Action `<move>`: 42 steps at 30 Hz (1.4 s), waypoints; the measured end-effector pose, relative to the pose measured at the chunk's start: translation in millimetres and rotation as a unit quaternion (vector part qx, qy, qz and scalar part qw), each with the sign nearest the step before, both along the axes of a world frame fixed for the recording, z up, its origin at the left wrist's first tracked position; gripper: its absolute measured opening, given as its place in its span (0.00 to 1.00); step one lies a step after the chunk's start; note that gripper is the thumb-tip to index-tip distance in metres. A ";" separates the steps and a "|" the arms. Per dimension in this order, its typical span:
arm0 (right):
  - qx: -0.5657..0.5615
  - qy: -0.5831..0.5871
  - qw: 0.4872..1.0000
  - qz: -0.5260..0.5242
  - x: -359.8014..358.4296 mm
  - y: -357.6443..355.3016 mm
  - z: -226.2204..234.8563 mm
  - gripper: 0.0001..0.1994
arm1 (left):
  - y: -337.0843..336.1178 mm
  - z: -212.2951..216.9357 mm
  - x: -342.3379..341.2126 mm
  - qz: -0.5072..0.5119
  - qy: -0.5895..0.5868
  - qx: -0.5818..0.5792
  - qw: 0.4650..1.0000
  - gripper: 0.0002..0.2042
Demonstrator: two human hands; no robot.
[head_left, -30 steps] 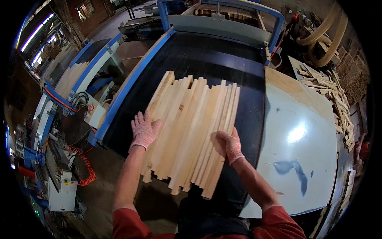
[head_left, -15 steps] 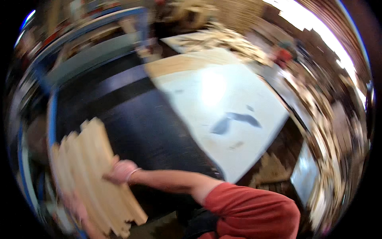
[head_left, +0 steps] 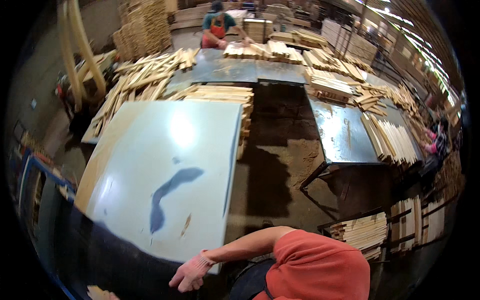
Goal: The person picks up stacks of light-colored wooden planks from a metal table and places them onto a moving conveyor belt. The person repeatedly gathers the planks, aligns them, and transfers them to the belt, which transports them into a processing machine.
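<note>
1. While the pale counter [head_left: 165, 165] gleams, the right hand [head_left: 191, 272] in a pink glove hangs at its near edge, grip loose, holding nothing.
2. Below that edge, a wood slat [head_left: 97, 293] shows.
3. Left hand unseen.

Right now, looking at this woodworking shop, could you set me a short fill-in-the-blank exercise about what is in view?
1. The gloved hand at the lower edge hangs over the near edge of the pale table, holding ____.
2. The dark smear on the pale table is ____ in colour.
3. The person at the far table wears an apron coloured ____.
4. The wooden slats beyond the pale table lie in a ____.

Missing words: nothing; blue; orange; stack
</note>
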State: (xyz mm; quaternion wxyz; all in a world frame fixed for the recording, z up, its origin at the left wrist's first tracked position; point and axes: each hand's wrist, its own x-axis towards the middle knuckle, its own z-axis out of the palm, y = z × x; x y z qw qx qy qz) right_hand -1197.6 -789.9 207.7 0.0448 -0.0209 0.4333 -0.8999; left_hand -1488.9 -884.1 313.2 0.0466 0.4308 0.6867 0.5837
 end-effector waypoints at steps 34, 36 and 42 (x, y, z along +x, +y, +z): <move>-0.310 -0.261 0.473 -0.782 943.8 230.0 -88.2 0.24 | 595.9 -161.4 1023.4 -0.615 -0.292 -0.343 0.648 0.20; -0.321 -0.257 0.460 -0.787 978.0 253.4 -90.8 0.24 | 617.8 -176.0 1079.7 -0.663 -0.239 -0.353 0.615 0.19; -0.348 -0.233 0.454 -0.787 1094.0 318.6 -128.8 0.22 | 663.5 -223.3 1233.4 -0.710 -0.100 -0.445 0.537 0.24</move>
